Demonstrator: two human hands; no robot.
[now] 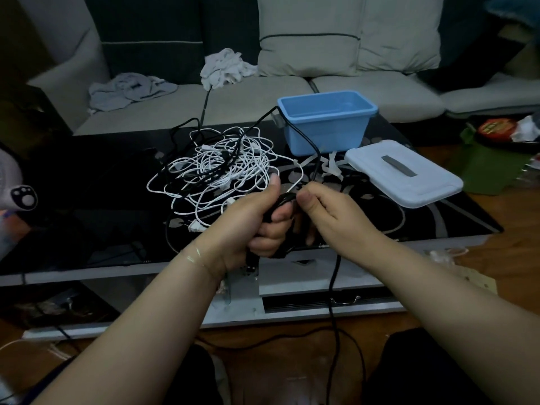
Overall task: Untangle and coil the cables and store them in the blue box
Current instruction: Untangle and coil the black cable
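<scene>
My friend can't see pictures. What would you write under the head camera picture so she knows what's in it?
Two hands wind a black cable into a coil: the left hand grips the loops, the right hand pinches the strand. Behind them on the dark table lie a tangle of white cables, an open blue box and its pale lid.
</scene>
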